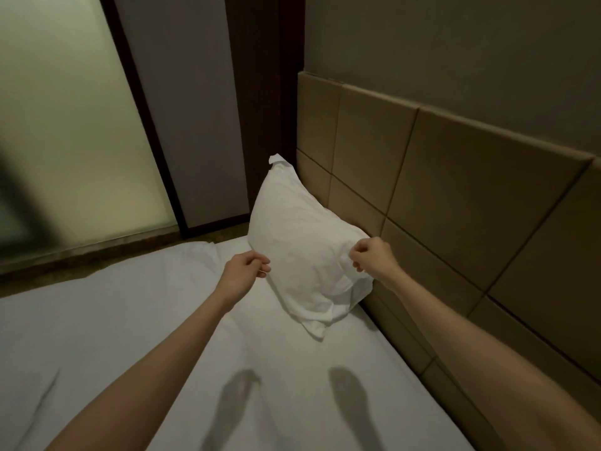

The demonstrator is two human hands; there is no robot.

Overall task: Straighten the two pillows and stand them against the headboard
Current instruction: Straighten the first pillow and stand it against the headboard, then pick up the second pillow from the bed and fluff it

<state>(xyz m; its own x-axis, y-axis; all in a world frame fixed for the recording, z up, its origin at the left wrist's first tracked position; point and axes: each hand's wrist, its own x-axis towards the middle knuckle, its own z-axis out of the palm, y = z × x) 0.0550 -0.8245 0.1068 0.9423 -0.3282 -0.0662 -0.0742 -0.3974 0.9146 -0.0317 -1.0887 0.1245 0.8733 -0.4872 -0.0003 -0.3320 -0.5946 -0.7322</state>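
One white pillow (299, 242) stands tilted on the bed, leaning against the tan padded headboard (439, 177) at its far end. My left hand (245, 271) is at the pillow's near left edge, fingers curled and pinched at the fabric. My right hand (374, 257) is curled at the pillow's right corner next to the headboard, pinching the pillowcase. Only this one pillow is in view.
The white sheet of the bed (130, 336) spreads below and left. A frosted glass panel (71, 141) and a dark door frame (208, 125) stand beyond the bed's far edge. A grey wall rises above the headboard.
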